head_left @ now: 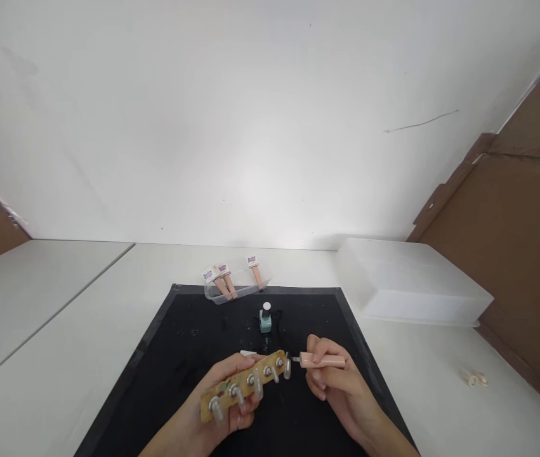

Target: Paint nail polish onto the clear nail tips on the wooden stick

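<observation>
A yellowish strip (243,386) with several metal posts is held tilted in my left hand (224,406), its right end raised. Clear nail-shaped tips (257,384) stick out from the posts. My right hand (336,381) is closed around a pink tube-like handle (322,360), whose thin dark tip points left. That tip is beside the clear piece (287,367) at the strip's right end; whether they touch is too small to tell. Just behind the strip, a white piece (247,353) shows by my left fingers.
A teal bottle with a dark-and-white cap (265,320) stands on the black mat (179,336). Behind it, a clear tray (215,297) holds pink tubes with labels (229,285). A white box (417,282) is at the right, with small beige rings (473,379) nearer.
</observation>
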Demonstrator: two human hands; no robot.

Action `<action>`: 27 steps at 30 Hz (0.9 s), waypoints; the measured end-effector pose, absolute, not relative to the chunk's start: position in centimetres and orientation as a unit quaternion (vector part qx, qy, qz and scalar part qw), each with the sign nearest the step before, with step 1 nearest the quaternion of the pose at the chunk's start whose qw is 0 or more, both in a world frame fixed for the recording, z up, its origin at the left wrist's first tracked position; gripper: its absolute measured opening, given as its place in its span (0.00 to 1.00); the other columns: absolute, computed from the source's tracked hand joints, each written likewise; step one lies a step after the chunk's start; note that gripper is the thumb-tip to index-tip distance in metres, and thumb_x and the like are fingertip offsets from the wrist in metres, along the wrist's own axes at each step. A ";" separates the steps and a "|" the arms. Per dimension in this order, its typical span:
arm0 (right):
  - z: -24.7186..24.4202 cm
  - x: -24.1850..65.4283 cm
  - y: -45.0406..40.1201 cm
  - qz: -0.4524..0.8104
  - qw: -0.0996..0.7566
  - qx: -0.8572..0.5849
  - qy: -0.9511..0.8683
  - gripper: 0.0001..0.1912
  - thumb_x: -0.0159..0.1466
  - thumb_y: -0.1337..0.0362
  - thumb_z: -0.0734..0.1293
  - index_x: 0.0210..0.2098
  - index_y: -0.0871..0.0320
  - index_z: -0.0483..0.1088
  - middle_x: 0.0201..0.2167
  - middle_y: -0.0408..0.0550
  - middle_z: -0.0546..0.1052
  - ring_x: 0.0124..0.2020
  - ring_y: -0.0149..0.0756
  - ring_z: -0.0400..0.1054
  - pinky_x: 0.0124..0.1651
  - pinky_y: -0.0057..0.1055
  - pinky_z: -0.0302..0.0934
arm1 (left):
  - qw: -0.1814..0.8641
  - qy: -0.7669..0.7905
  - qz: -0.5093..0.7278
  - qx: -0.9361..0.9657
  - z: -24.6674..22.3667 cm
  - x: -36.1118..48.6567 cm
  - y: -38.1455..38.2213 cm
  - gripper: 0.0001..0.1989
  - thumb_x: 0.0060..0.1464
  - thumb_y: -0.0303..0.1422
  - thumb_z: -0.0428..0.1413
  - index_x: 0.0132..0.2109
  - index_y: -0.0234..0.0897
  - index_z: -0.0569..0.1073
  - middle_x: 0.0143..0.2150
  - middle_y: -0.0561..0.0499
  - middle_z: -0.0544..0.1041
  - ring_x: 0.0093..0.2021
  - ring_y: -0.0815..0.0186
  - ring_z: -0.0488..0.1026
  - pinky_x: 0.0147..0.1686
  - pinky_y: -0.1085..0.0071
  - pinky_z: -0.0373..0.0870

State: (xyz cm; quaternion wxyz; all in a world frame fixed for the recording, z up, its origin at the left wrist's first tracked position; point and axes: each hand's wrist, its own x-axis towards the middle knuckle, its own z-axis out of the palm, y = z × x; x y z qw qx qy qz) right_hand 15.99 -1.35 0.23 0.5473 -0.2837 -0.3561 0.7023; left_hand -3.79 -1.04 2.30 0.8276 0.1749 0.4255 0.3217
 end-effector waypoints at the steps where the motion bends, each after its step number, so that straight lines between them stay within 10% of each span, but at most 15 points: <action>1: 0.2 16.0 -1.3 0.701 0.549 -0.283 -0.357 0.07 0.48 0.76 0.68 0.21 0.57 0.72 0.22 0.37 0.59 0.16 0.22 0.51 0.20 0.27 0.39 | 0.828 0.425 0.321 0.176 2.3 -3.8 -1.0 0.09 0.49 0.34 0.53 0.32 0.32 0.73 0.16 0.53 0.68 0.16 0.75 0.58 0.20 0.78 0.49; 27: -0.1 15.7 -1.5 0.631 0.544 -0.310 -0.458 0.09 0.51 0.68 0.72 0.16 0.54 0.76 0.21 0.39 0.59 0.19 0.25 0.52 0.19 0.26 0.41 | 0.843 0.389 0.334 0.162 1.6 -4.3 -1.1 0.11 0.50 0.35 0.53 0.36 0.31 0.74 0.18 0.52 0.69 0.17 0.75 0.59 0.20 0.78 0.52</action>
